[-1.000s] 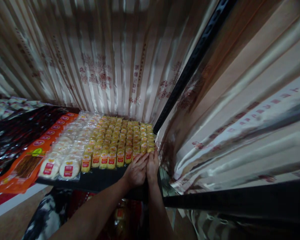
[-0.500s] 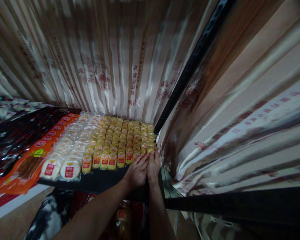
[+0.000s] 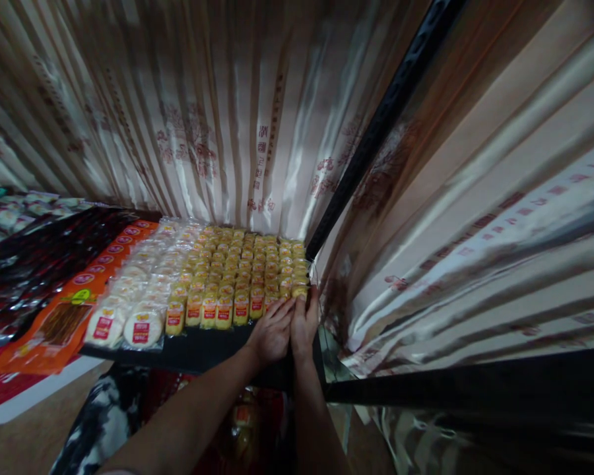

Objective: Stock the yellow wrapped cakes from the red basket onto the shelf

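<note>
Rows of small yellow cakes in clear wrappers (image 3: 225,310) stand on a black shelf (image 3: 202,353), with red labels facing me. At the front right corner my right hand (image 3: 304,330) is closed about the front wrapped cake (image 3: 299,290) of the end row, thumb and fingers at its sides. Close beside it, my left hand (image 3: 272,333) lies with fingers stretched out over the fronts of neighbouring cakes, its tips near the right thumb. My hands partly cover the cakes there. To the left are rows of white round cakes in clear wrappers (image 3: 142,326).
An orange snack packet (image 3: 54,330) and dark shiny packets (image 3: 34,264) lie farther left. A black metal post (image 3: 371,152) rises by the right corner. Printed pale curtains (image 3: 218,132) hang behind and on the right. More wrapped goods (image 3: 245,422) show below the shelf.
The view has shifted slightly, so the goods at left appear a little farther right and higher. Both hands stay at the front right corner, nearly unmoved.
</note>
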`<state>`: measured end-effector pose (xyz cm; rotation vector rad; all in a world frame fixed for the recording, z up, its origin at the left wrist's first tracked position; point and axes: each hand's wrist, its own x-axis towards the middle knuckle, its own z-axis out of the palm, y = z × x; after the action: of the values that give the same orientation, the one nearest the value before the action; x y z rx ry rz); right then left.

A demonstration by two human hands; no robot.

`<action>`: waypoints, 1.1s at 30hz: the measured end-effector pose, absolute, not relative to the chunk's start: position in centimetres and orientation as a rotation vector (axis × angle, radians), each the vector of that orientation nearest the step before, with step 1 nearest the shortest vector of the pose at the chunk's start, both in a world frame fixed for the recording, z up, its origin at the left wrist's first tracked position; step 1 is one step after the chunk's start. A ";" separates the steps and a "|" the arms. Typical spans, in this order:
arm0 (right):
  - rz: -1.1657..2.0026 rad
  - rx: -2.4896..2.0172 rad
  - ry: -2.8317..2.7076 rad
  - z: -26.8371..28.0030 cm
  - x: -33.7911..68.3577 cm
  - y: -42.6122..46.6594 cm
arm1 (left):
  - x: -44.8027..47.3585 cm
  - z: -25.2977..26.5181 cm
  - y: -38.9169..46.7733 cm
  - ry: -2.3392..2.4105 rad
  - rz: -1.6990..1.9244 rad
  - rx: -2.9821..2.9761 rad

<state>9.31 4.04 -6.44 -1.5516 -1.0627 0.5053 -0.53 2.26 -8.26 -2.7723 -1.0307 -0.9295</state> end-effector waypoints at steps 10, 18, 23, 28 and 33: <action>0.424 -1.520 -1.119 -7.6 9.4 0.2 | -0.8 -8.0 1.8 -1.004 -0.873 -2.724; 0.465 -1.525 -1.149 -7.7 9.2 0.4 | -0.6 -8.4 1.9 -1.042 -0.818 -2.719; 0.421 -1.516 -1.159 -7.5 9.1 0.1 | -0.7 -8.1 1.8 -1.040 -0.798 -2.711; 0.412 -1.473 -1.131 -7.0 9.3 -0.6 | -0.8 -7.5 1.4 -0.974 -0.800 -2.711; 0.438 -1.429 -1.101 -6.0 9.8 -2.3 | -0.5 -6.5 0.1 -0.972 -0.903 -2.759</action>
<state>9.77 -2.30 -5.99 -1.4294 -1.1011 0.4382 -0.47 0.07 -6.52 -2.7594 -0.9723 -0.9033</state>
